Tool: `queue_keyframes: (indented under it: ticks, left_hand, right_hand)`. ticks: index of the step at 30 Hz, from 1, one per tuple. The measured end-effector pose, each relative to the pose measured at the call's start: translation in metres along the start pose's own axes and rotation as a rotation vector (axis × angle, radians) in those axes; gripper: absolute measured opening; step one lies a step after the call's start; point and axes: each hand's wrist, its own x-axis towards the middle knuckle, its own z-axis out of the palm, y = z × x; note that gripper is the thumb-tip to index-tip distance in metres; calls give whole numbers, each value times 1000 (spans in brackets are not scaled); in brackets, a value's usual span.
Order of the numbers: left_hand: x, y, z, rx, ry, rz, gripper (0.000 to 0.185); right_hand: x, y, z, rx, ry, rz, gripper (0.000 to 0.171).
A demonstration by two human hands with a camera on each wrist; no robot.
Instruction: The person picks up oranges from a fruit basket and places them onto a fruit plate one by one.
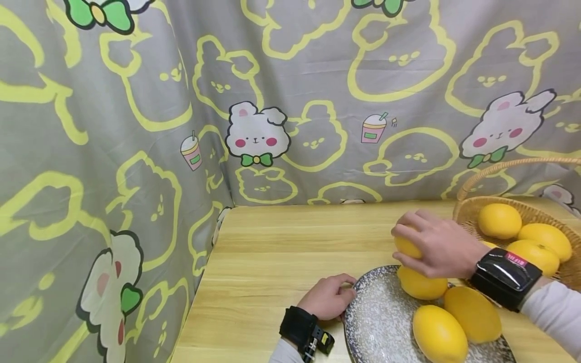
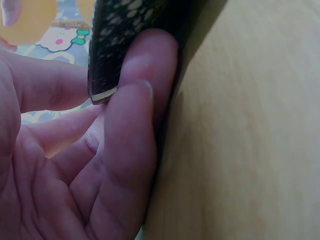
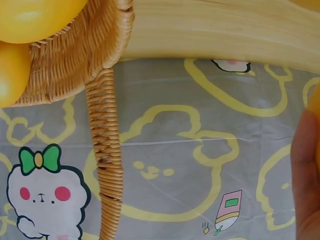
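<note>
Hanging at the back and left: gray curtain (image 1: 313,75), yellow doodle outlines all over it, plus white bunnies with green bows and little pink cups.

Counter: light wood (image 1: 290,242), grain running side to side, everything's sitting on this.

Basket: wicker thing (image 3: 105,37) with a tall arched handle, over at the right, with several yellow fruits (image 1: 500,221) in it.

Plate: round, speckled gray with a dark rim (image 1: 376,312), in front of the basket and a bit left of it.

Right hand: fingers curled over one fruit from above (image 1: 438,244), so yeah, holding it.

Left hand: pinching the plate's left edge (image 1: 329,297), thumb on the upper side and fingers tucked under.

Wrist gear: black band with a glossy box on the right (image 1: 506,276), black strap on the left (image 1: 297,323).

Plate fruit: three yellow ones (image 1: 439,334) bunched on the right half.

Held fruit: yellow too (image 1: 407,247), by the plate's far edge, just beside the farthest plate fruit; can't tell if they touch.
</note>
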Motion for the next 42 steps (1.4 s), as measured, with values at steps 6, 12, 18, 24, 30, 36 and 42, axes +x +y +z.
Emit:
queue_keyframes:
  ticks: [6, 12, 18, 24, 30, 36, 42]
  left_hand:
    - [0, 0, -1, -9, 3, -6, 35]
    - [-1, 2, -1, -23, 0, -12, 34]
    - [-1, 4, -1, -17, 0, -12, 35]
    - [0, 3, 0, -17, 0, -16, 34]
    - [0, 2, 0, -23, 1, -22, 34]
    - [1, 1, -1, -14, 2, -19, 35]
    - [2, 1, 0, -5, 9, -30, 34]
  right_hand:
    - [0, -2, 5, 15, -2, -33, 34]
    - [-2, -3, 9, 26, 8, -46, 35]
    - [-5, -7, 13, 35, 9, -54, 35]
    - [-6, -12, 17, 45, 8, -71, 34]
    - [-6, -18, 20, 54, -8, -66, 35]
    - [-6, -21, 22, 53, -19, -63, 37]
    - [-5, -23, 28, 77, 7, -91, 33]
